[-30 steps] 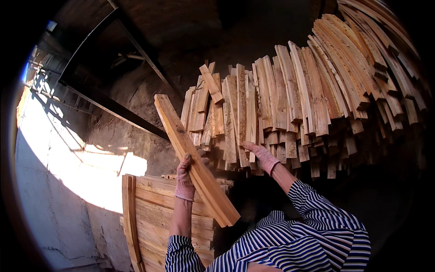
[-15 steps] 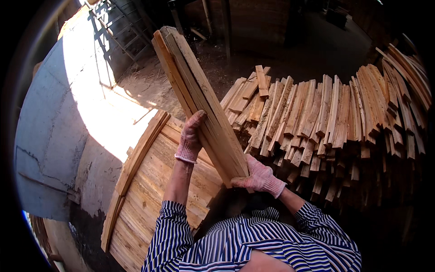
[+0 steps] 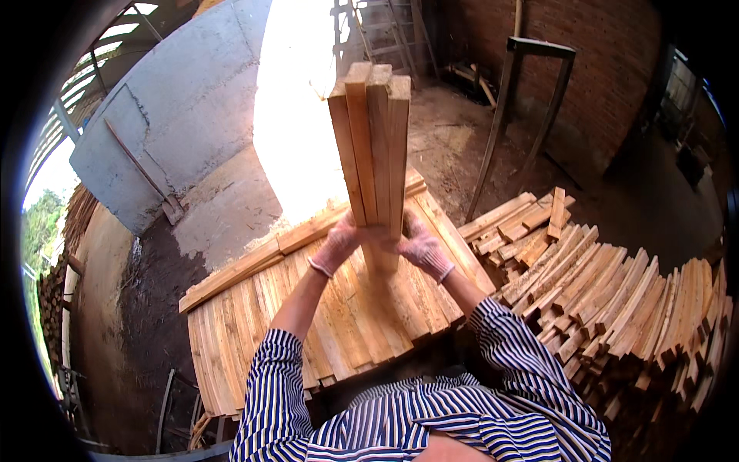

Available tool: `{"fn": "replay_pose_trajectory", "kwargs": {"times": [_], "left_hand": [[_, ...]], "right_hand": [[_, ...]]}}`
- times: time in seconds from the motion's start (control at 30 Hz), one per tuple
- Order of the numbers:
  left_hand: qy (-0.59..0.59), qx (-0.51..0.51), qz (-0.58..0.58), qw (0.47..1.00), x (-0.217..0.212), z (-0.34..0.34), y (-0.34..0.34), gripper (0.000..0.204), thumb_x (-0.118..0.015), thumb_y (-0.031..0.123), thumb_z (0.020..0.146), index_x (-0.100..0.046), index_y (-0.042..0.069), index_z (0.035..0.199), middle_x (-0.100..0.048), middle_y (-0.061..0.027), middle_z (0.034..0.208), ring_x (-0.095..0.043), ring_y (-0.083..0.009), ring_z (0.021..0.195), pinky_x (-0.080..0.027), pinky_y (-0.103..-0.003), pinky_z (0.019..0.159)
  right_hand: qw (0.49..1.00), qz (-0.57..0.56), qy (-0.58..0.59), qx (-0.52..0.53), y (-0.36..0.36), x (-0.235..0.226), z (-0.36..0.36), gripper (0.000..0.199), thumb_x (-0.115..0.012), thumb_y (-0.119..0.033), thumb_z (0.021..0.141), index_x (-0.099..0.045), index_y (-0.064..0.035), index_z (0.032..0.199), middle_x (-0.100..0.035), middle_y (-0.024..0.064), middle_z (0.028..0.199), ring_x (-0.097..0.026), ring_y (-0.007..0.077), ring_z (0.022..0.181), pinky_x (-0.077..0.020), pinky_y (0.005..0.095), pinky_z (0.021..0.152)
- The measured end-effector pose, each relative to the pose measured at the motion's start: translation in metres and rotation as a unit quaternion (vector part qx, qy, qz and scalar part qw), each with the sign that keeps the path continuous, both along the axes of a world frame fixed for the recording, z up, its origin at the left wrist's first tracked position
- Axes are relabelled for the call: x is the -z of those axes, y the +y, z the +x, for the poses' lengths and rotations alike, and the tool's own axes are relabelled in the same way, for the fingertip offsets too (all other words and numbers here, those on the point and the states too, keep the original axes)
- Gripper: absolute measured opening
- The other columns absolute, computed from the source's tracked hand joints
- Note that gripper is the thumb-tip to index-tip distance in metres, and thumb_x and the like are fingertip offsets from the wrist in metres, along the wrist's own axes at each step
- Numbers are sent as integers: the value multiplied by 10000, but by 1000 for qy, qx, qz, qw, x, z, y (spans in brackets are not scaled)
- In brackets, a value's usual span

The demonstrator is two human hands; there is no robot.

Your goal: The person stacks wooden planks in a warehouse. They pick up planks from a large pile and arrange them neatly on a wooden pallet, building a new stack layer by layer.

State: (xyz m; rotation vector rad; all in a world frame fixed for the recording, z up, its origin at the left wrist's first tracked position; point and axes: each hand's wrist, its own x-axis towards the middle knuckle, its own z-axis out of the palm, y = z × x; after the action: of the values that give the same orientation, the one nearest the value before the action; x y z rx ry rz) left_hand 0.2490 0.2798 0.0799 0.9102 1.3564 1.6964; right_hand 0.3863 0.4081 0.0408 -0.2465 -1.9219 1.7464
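Note:
Between my two gloved hands stands a bundle of several wooden slats (image 3: 369, 146), held upright above a layer of slats. My left hand (image 3: 339, 245) is closed round the bundle's left side, my right hand (image 3: 425, 248) round its right side. Both wear pinkish knit gloves, and the fingertips are partly hidden behind the wood. Below, slats lie side by side as a flat wooden layer (image 3: 315, 308). Along its far edge runs a raised strip of boards (image 3: 231, 274). The bundle's lower end is blurred, so I cannot tell whether it touches the layer.
At the right lies a large heap of loose slats (image 3: 616, 300). A dark metal frame (image 3: 504, 115) stands behind it, before a brick wall (image 3: 608, 77). Far left, a shovel (image 3: 146, 173) leans on a grey concrete wall (image 3: 200, 100). A ladder (image 3: 381, 35) stands at the back.
The bundle has swung from a slant near the right-hand heap to upright over the flat layer. My right hand has shifted from its lower end to its side. The view has turned left.

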Motion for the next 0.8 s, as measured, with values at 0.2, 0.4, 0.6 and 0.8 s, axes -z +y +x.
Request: {"fn": "replay_pose_trajectory", "kwargs": {"times": [0.2, 0.4, 0.6, 0.8], "left_hand": [[34, -23, 91, 995, -26, -14, -4, 752, -925, 264, 724, -559, 91, 1358, -687, -32, 1201, -633, -170, 1141, -575, -352, 941], [62, -63, 4, 996, -50, -28, -53, 689, -826, -35, 786, -519, 86, 1391, -675, -41, 1180, -660, -156, 1088, -604, -330, 934], [102, -125, -182, 970, -65, -40, -187, 740, -915, 102, 692, -543, 28, 1328, -660, -81, 1103, -643, -184, 1073, -576, -383, 956], [296, -121, -493, 809, -10, -21, -340, 785, -908, 176, 651, -536, 51, 1331, -650, -124, 1191, -632, -236, 1129, -513, -364, 988]], "right_hand": [[981, -68, 143, -109, -9, -56, -8, 586, -728, -35, 755, -551, -76, 1312, -620, 110, 1210, -614, 192, 1067, -586, 368, 934], [988, -65, -102, -92, 5, -63, -11, 881, -927, -104, 668, -474, -88, 1423, -578, 49, 1262, -554, 200, 1184, -492, 386, 1033], [959, 63, -246, -129, 58, -95, 49, 893, -885, -1, 637, -484, -46, 1435, -594, 67, 1330, -507, 180, 1267, -410, 319, 1104], [809, 422, -394, -113, 58, -43, 61, 754, -818, -125, 646, -574, -138, 1359, -670, 100, 1176, -634, 294, 1118, -509, 389, 982]]}}
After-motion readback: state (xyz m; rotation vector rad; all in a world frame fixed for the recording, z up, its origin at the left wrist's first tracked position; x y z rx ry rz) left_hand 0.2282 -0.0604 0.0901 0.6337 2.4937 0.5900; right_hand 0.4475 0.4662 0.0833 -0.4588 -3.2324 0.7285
